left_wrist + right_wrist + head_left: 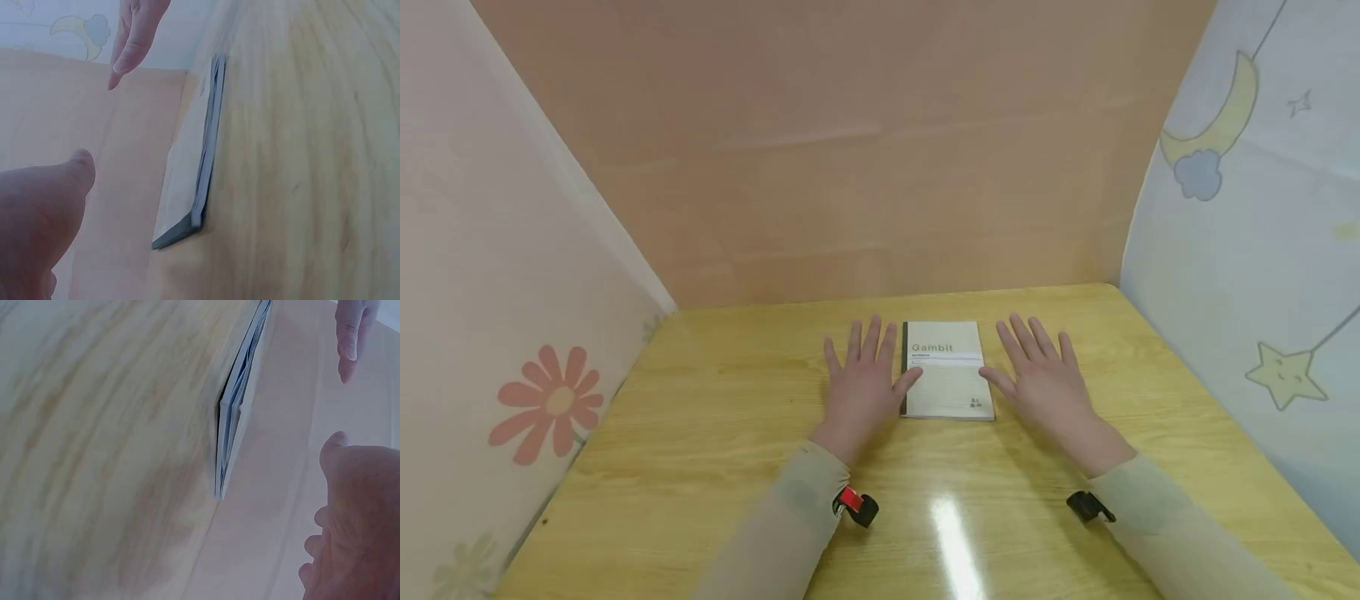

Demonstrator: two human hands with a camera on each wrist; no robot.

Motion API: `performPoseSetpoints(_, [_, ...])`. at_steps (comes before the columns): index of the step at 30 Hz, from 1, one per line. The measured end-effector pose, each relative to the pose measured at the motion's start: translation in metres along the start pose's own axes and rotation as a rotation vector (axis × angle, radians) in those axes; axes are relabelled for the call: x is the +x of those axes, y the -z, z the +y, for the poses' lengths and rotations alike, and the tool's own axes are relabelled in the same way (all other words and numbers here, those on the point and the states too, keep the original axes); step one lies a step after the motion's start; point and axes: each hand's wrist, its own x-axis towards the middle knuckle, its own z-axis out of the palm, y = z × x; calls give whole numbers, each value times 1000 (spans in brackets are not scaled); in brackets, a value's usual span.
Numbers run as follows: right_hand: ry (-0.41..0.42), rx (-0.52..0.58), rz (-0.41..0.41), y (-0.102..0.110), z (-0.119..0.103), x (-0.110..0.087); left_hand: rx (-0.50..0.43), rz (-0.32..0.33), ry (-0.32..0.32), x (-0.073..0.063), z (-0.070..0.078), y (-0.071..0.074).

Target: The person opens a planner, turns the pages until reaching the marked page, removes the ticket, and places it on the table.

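A small cream notebook [947, 392] with a dark spine and the word "Gambit" on its cover lies closed on the wooden table. To its left is my left hand [862, 387], fingers straight and spread, palm down. My right hand [1047, 385] mirrors it on the other side, also spread. Both thumbs point inward over the cover's edges in the head view. From the left wrist view, the notebook [187, 156] lies below the hands, and the left thumb appears raised apart from it. The right wrist view shows the page edges of the notebook [240, 394], with the right hand [365, 512] above table height.
The yellow wooden table [700, 467] carries a bright light reflection near the front. A plain tan sheet [865, 150] hangs behind it. Patterned cloth walls stand left [475, 250] and right [1247, 275]. Black straps [861, 507] sit at the wrists.
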Motion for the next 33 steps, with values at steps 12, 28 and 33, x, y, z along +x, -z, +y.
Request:
performPoseSetpoints(12, [-1, 49, -34, -9, 8, -8, -18, -21, -26, -2, 29, -15])
performPoseSetpoints(28, [-8, 191, -154, -15, 13, -8, -82, -42, -48, -2, 50, -31])
performPoseSetpoints(33, [8, 233, -188, -16, 15, -10, -107, -54, -55, -1, 53, -37])
